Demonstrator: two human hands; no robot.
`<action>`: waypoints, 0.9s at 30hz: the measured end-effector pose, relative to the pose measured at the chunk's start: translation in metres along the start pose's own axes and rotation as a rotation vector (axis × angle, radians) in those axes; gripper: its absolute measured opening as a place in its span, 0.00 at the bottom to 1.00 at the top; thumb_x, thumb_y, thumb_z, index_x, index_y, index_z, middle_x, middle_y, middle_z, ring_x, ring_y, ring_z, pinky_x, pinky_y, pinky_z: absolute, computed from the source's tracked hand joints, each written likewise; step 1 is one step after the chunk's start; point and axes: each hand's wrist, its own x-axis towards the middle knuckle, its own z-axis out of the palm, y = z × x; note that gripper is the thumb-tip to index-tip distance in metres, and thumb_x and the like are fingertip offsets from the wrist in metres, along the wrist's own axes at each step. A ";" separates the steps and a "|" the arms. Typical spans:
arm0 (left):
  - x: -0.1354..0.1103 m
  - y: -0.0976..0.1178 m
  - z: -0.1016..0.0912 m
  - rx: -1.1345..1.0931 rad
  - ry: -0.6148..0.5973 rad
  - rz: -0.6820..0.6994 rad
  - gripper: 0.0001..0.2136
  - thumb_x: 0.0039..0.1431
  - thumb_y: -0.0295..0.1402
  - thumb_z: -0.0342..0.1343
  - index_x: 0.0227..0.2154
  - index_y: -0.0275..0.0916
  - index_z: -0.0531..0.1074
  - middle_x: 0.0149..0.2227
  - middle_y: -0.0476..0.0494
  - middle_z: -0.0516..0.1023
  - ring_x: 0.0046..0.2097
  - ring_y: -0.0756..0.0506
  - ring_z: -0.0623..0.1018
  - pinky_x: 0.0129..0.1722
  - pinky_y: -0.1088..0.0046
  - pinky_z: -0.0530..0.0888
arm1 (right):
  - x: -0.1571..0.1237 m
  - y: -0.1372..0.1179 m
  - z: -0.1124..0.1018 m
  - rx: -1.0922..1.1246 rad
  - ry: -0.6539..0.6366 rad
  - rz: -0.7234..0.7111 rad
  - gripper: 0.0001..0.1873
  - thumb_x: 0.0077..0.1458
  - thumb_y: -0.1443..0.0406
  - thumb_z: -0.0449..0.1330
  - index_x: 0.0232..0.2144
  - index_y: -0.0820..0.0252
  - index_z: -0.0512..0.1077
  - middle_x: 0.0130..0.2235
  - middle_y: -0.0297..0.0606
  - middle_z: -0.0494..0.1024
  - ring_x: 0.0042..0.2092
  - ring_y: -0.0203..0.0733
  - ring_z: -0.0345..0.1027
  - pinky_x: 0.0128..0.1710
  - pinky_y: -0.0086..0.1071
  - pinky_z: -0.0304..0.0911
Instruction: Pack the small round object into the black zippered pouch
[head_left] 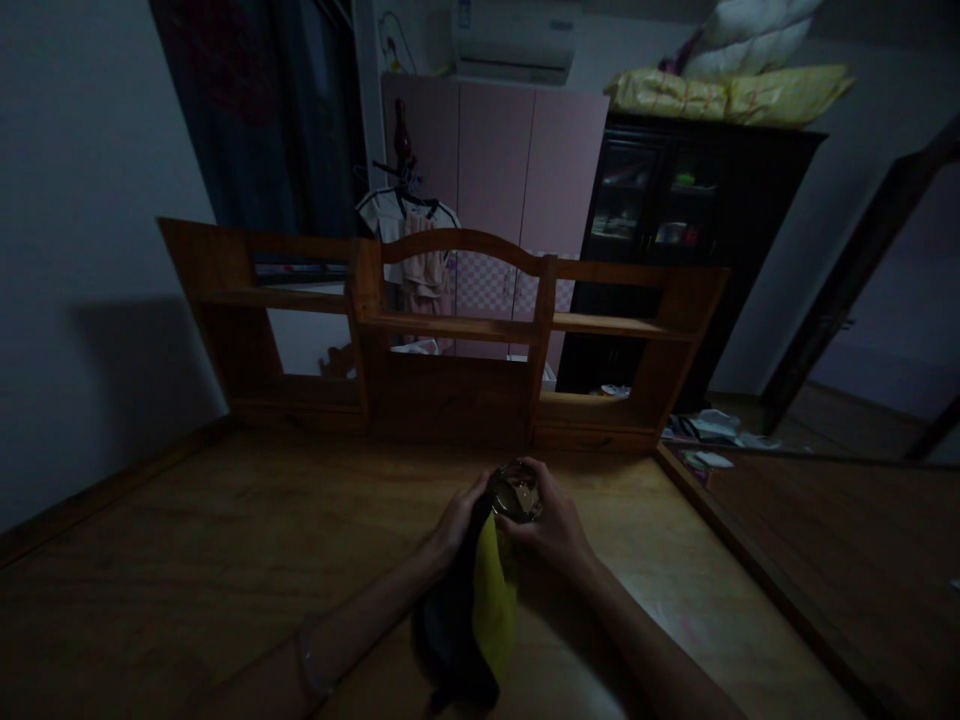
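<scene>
A round, shiny gold-coloured disc [517, 492], which looks like a medal, is held upright above the wooden surface. My right hand [553, 520] curves around its right side, thumb below and fingers over the top. A black-and-yellow cloth band [493, 600] hangs from the disc toward me, its black part on the left and its yellow part on the right. My left hand [459, 520] is closed at the disc's left edge, on the black part of the band. The fingertips of this hand are mostly hidden. The room is dim, so the disc's details are unclear.
The pale wooden surface [300, 530] has a raised edge [750, 560] on its right. Across the far end stands a wooden shelf unit [450, 325]. Beyond it are a pink wardrobe [495, 170], a dark cabinet [690, 230] and hanging clothes [409, 225].
</scene>
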 end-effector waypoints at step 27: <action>-0.006 0.014 -0.006 0.131 0.440 0.266 0.16 0.51 0.44 0.60 0.33 0.35 0.75 0.30 0.47 0.78 0.37 0.44 0.74 0.38 0.72 0.67 | -0.005 -0.001 0.000 0.027 -0.015 -0.050 0.44 0.38 0.61 0.70 0.57 0.53 0.57 0.52 0.42 0.71 0.52 0.48 0.66 0.52 0.41 0.63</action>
